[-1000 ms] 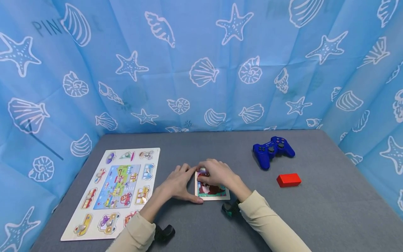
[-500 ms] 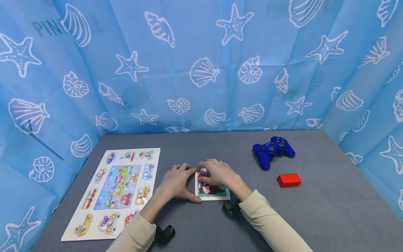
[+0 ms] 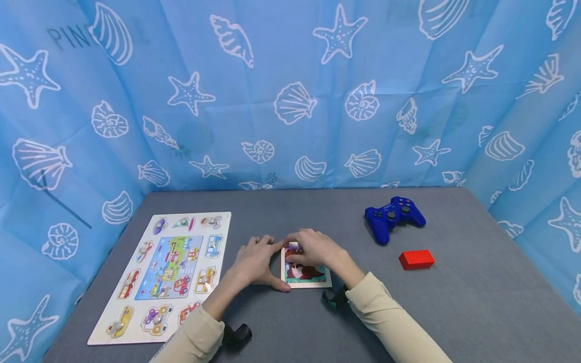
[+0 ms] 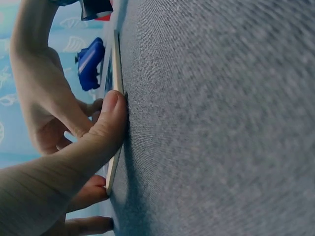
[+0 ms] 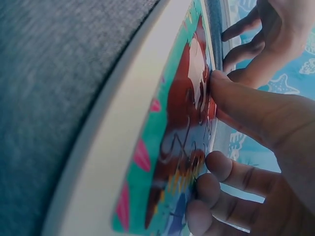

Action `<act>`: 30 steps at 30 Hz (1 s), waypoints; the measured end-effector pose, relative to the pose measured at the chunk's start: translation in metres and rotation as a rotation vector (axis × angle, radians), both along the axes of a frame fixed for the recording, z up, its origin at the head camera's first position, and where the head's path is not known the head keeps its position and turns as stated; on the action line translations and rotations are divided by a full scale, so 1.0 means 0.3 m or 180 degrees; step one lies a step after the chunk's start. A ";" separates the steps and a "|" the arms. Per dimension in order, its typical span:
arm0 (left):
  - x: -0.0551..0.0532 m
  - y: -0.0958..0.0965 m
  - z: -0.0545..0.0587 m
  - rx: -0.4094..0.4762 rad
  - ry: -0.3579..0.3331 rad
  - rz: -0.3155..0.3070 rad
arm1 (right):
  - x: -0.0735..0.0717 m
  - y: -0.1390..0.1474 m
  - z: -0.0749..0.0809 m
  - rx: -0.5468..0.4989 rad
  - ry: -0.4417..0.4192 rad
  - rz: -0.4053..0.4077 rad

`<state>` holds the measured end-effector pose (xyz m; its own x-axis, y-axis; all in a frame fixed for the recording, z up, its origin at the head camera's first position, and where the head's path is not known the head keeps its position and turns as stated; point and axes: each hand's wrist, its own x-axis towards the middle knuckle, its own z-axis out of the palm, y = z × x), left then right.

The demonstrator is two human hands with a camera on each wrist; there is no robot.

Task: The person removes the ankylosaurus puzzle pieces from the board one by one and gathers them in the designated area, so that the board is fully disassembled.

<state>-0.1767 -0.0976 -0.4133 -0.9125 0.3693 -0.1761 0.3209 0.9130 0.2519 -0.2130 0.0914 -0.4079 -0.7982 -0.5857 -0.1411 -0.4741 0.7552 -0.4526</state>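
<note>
1. Sleeves (image 3: 395, 322): two, cream cloth, nearer than the fingers. One black device (image 3: 238, 337) sits at each wrist.
2. Puzzle board (image 3: 133, 333): one, large, flat, pale and rectangular, left of the left hand's fingers and apart from them. Ten cut-out pieces show around a printed scene; several bear round knobs. One piece is partly covered by a sleeve.
3. Left hand (image 3: 257, 264): fingers spread wide, thumb against the near edge of the small panel (image 3: 305, 275), a fingertip at its far left corner.
4. Right hand (image 3: 313, 249): fingers bent over the panel, thumb tip on its picture. Whether a piece is pinched there cannot be told.
5. Small panel: one, between and beneath the fingers of both hands, lying flat. Pale, straight-edged rim; glossy picture in reddish brown, green and pink.
6. Block (image 3: 416, 259): one, red, rectangular, well right of the right hand's fingers.
7. Game controller (image 3: 394, 218): one, blue, two-handled, beyond the block, farther out than those fingers.
8. Table (image 3: 281, 322): one, grey woven-looking surface, running beneath all fingers.
9. Curtain (image 3: 290, 65): blue, creased cloth with white shells and starfish, beyond all fingers.
</note>
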 end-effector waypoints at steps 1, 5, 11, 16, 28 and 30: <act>-0.001 -0.002 -0.002 0.0003 0.0002 0.0003 | -0.001 0.000 0.000 -0.0004 -0.0033 -0.0006; -0.003 -0.005 -0.006 0.0026 0.0013 0.0004 | -0.002 -0.003 -0.001 0.0005 -0.0165 -0.0070; -0.001 -0.006 -0.006 0.0048 -0.0006 0.0028 | -0.003 -0.005 0.001 -0.0042 -0.0225 -0.0058; -0.001 -0.007 -0.002 0.0049 -0.0133 0.0013 | -0.007 -0.012 -0.002 -0.0044 -0.0256 -0.0052; -0.004 -0.009 0.005 0.0059 -0.0317 -0.0108 | -0.016 0.004 -0.003 -0.0169 -0.0396 -0.0018; -0.006 -0.010 0.004 0.0076 -0.0321 -0.0113 | -0.016 0.005 -0.002 -0.0180 -0.0422 -0.0009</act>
<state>-0.1784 -0.1007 -0.4120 -0.8768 0.4063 -0.2571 0.3250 0.8948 0.3061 -0.2178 0.0928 -0.4084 -0.7763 -0.5935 -0.2124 -0.4053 0.7280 -0.5530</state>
